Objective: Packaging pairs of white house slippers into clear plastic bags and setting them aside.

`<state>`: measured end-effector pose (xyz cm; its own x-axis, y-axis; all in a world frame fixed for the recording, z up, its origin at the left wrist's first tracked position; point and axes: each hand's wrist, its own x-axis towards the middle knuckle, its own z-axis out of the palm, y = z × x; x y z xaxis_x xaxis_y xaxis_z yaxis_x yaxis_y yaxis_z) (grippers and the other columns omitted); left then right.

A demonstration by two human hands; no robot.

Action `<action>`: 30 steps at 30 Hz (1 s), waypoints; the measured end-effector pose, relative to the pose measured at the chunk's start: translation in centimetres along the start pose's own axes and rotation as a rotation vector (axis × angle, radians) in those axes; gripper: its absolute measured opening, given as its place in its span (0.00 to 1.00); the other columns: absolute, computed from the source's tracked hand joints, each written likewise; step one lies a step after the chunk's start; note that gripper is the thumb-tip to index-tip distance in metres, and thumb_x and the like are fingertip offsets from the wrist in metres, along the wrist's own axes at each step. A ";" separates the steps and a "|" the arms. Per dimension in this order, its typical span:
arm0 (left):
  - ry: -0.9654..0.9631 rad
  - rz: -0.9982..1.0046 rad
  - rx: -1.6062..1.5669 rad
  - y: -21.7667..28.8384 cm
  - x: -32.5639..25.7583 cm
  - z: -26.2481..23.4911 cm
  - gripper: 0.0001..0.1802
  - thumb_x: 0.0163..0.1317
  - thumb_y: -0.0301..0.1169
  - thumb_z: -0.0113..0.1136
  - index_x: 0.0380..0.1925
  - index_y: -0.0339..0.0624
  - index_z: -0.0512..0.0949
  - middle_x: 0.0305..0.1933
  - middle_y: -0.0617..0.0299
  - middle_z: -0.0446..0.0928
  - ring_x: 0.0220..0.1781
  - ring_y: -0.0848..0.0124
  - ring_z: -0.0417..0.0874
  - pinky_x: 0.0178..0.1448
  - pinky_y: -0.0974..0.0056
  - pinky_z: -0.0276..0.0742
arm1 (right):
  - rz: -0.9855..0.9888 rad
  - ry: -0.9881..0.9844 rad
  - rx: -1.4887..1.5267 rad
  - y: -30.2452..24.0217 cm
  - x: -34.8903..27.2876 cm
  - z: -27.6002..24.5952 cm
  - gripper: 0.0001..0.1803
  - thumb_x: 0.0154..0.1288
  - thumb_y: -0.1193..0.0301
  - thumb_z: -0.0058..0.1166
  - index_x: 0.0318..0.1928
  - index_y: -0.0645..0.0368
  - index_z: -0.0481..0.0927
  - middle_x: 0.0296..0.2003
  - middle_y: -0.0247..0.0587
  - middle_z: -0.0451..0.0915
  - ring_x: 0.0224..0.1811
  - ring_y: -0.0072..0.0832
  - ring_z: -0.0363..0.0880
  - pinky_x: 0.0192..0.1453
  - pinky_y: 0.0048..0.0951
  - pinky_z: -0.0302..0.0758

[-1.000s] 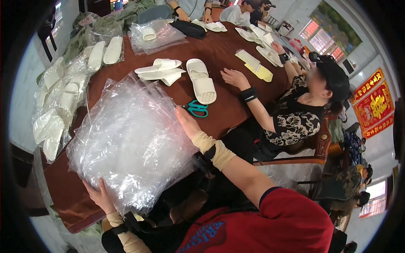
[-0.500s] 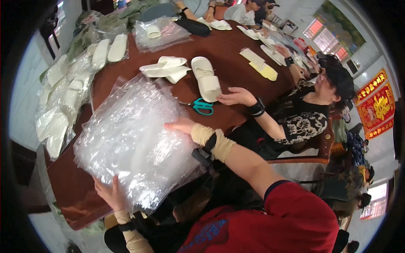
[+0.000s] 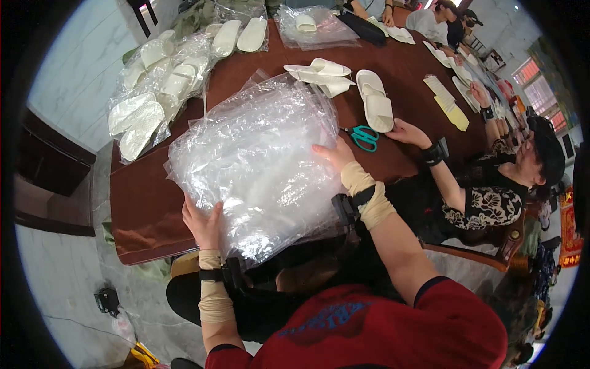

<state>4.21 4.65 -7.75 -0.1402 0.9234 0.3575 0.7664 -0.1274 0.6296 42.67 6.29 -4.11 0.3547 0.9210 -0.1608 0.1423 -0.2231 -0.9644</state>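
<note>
Slippers partly bagged, bags (image 3: 258,160) between both hands.
The left hand (image 3: 204,224) grasped the bags' near-left side and the right hand (image 3: 337,152) their right side, where they overhung the worktop's (image 3: 141,209) near edge. Bagged slippers (image 3: 138,123) lay done along its left edge; the overlapping slippers (image 3: 319,72) and single slipper (image 3: 375,101), beyond the bags, were bare, seemingly left to bag. A co-worker's hand (image 3: 410,133) appeared to touch the single one.
</note>
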 end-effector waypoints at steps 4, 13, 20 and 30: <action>0.000 -0.029 -0.029 -1.5 0.1 -0.1 0.51 0.49 0.50 0.71 0.68 0.38 0.56 0.64 0.42 0.61 0.63 0.47 0.63 0.65 0.50 0.60 | 0.404 -0.274 0.247 -2.6 -0.9 0.9 0.33 0.53 0.51 0.65 0.49 0.66 0.77 0.39 0.42 0.81 0.41 0.28 0.78 0.46 0.28 0.74; -0.012 -0.040 -0.098 -1.4 -0.3 -0.6 0.51 0.51 0.49 0.70 0.68 0.37 0.56 0.65 0.42 0.60 0.64 0.47 0.61 0.67 0.51 0.58 | 0.074 -0.648 -0.264 -3.0 0.7 -0.6 0.21 0.54 0.62 0.65 0.44 0.64 0.82 0.38 0.38 0.82 0.40 0.25 0.77 0.44 0.25 0.71; -0.158 -0.064 -0.614 -1.7 1.7 -1.2 0.41 0.62 0.39 0.62 0.70 0.39 0.54 0.69 0.48 0.58 0.67 0.58 0.63 0.65 0.54 0.61 | -0.065 -0.586 0.301 -8.3 1.3 -3.0 0.25 0.55 0.78 0.62 0.54 0.65 0.74 0.44 0.38 0.81 0.45 0.24 0.79 0.50 0.29 0.75; -0.007 0.279 0.001 2.2 4.8 2.0 0.23 0.57 0.32 0.64 0.54 0.43 0.74 0.56 0.52 0.73 0.58 0.52 0.71 0.63 0.54 0.66 | -0.408 -0.125 0.222 -19.2 8.7 -16.0 0.13 0.60 0.70 0.59 0.44 0.63 0.81 0.34 0.37 0.82 0.34 0.25 0.80 0.39 0.27 0.78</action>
<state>6.48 9.55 -6.03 0.0806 0.8550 0.5124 0.7754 -0.3768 0.5067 57.80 13.45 16.34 0.1951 0.9537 0.2290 0.0412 0.2253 -0.9734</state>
